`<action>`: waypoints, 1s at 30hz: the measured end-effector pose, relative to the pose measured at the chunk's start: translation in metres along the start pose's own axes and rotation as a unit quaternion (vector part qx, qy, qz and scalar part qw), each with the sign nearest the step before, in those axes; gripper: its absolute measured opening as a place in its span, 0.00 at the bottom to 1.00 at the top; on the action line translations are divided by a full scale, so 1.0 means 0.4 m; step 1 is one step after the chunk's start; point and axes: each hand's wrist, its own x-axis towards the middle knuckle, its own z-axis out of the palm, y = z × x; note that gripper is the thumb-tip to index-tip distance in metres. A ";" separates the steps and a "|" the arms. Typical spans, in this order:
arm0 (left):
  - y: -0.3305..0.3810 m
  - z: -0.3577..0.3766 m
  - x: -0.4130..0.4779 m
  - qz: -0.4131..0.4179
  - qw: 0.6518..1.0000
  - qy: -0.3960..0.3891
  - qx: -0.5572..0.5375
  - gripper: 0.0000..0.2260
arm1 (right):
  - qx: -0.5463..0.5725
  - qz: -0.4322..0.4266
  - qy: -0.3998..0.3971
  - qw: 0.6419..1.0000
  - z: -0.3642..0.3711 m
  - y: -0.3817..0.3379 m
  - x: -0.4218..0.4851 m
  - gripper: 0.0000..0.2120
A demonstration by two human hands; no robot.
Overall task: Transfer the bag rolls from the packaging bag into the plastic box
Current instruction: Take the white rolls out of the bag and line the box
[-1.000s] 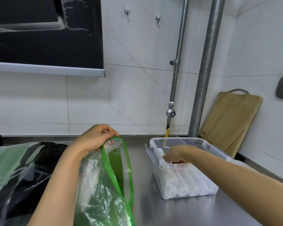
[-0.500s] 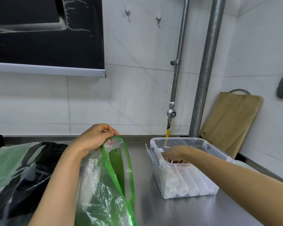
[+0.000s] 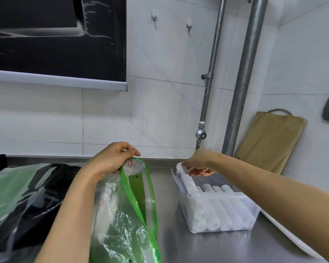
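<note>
Left hand pinches the green rim of the bag, holding its mouth up and open; marks on its green strip are too small to read. Bare counter separates bag and box. Rolls lie side by side inside. Right hand hovers over the box's far left corner, fingers slack, empty.

A: Packaging bag?
B: Crinkled clear film, green-tinted, with a green band round the mouth. It slumps on the worktop, mouth open and raised, rim pinched by the left hand.
A: Plastic box?
B: Translucent, rectangular, open-topped. It sits right of the bag, not touching it.
A: Bag rolls?
B: White, lying side by side in a row inside the box.
</note>
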 end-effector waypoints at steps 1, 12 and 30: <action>0.001 -0.002 -0.002 0.001 1.000 -0.002 0.000 0.10 | -0.002 -0.008 -0.001 1.000 0.006 -0.011 -0.003 0.11; -0.004 -0.029 -0.010 0.020 1.000 -0.001 -0.008 0.10 | -0.039 -0.057 -0.006 0.998 0.053 -0.089 -0.020 0.07; 0.005 -0.040 -0.020 0.029 0.998 -0.004 -0.048 0.09 | -0.057 -0.128 -0.150 0.979 0.312 -0.206 -0.060 0.15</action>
